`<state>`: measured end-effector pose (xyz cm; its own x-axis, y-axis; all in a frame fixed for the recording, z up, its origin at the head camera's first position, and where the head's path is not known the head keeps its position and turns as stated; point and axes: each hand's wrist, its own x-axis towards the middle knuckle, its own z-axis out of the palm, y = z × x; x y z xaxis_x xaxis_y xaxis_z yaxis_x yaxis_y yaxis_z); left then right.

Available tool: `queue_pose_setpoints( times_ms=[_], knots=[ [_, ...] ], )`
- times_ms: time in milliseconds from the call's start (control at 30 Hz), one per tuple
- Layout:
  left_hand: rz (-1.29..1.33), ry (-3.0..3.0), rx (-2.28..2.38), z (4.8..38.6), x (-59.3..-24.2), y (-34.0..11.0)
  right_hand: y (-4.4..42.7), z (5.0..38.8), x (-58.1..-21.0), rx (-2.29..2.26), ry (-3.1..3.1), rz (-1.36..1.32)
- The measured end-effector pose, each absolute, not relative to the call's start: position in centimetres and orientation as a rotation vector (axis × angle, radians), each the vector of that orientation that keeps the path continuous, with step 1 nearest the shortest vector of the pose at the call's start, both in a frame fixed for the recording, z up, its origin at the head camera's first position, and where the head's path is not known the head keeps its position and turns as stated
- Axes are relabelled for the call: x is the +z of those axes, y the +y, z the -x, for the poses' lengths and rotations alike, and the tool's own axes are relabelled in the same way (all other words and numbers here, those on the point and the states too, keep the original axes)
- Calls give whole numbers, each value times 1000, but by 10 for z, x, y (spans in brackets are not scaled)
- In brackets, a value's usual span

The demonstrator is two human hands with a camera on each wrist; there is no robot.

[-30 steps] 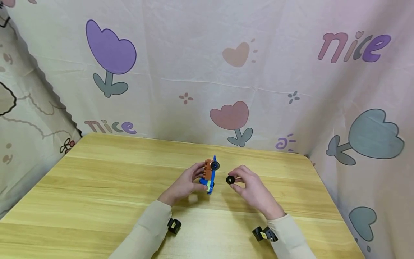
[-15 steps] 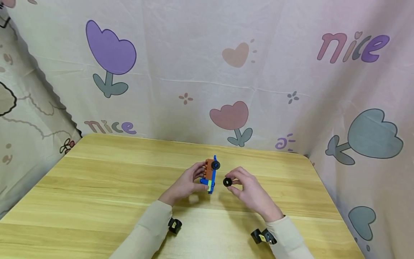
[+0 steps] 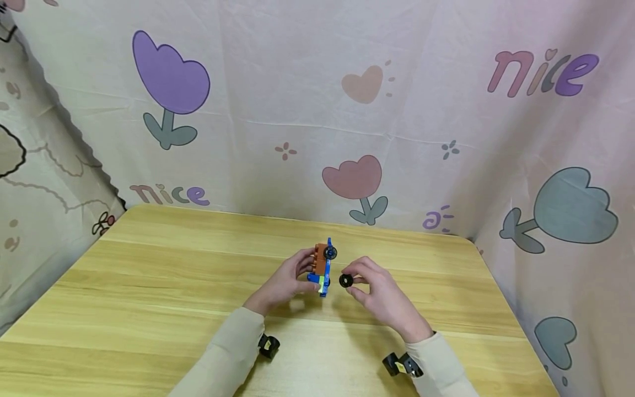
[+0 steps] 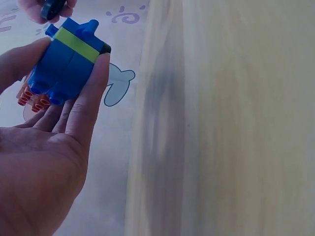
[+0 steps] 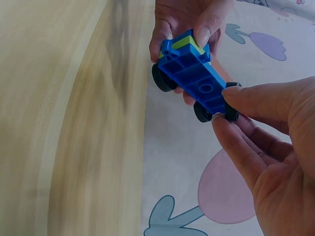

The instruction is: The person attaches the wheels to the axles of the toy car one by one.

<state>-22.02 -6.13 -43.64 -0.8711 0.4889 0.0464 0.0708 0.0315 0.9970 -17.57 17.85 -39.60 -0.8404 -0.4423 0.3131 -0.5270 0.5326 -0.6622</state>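
Observation:
My left hand (image 3: pixel 284 282) grips a toy car (image 3: pixel 321 264) built of blocks, tipped up on end above the table. Its blue underside (image 5: pixel 192 81) faces the right hand, with orange blocks on the other side and a lime-green strip near the lower end. Black wheels are fitted on it, one of them (image 5: pixel 164 78) near the green strip and another at the opposite end. Between thumb and fingers my right hand (image 3: pixel 386 291) pinches a loose black wheel (image 3: pixel 346 280), held just right of the car with a small gap. In the left wrist view, that wheel (image 4: pixel 52 8) appears above the car.
The wooden table (image 3: pixel 163 275) spreads below both hands, and its far edge meets a patterned cloth (image 3: pixel 278 82). Black wrist cameras sit on the left wrist (image 3: pixel 269 347) and the right wrist (image 3: pixel 402 365).
My right hand has moved slightly left with the wheel, narrowing the gap to the car. The left hand and the car stay almost still.

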Motion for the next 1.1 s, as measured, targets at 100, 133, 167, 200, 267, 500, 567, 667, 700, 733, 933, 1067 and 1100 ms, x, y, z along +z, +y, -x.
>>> queue_pose_setpoints(
  times_ms=[100,133,167,200,267,500,567,667,700,733,933,1067,1100],
  knots=[
    [-569,1991,1922,220,-436,-60,179,176,-397,1187,-2657,-851],
    [-567,1986,1927,220,-436,-60,179,176,-397,1184,-2657,-855],
    [-564,1980,1932,219,-436,-61,178,176,-397,1183,-2657,-856],
    [-560,1975,1936,219,-436,-61,178,176,-398,1184,-2654,-858],
    [-552,1968,1939,218,-436,-61,178,175,-398,1187,-2647,-861],
    [-542,1963,1951,217,-434,-60,175,175,-396,1195,-2615,-919],
    [-543,1968,1952,217,-434,-60,174,174,-396,1207,-2603,-940],
    [-538,1976,1956,217,-432,-60,172,174,-397,1217,-2581,-980],
    [-537,1976,1956,216,-432,-60,172,173,-397,1219,-2578,-986],
    [-540,1974,1958,216,-432,-60,171,174,-398,1219,-2574,-994],
    [-568,1967,1955,217,-433,-60,168,174,-397,1181,-2576,-997],
    [-583,1958,1954,218,-434,-60,165,175,-397,1124,-2570,-1011],
    [-586,1956,1953,219,-435,-60,164,175,-397,1105,-2570,-1014]
  ],
)
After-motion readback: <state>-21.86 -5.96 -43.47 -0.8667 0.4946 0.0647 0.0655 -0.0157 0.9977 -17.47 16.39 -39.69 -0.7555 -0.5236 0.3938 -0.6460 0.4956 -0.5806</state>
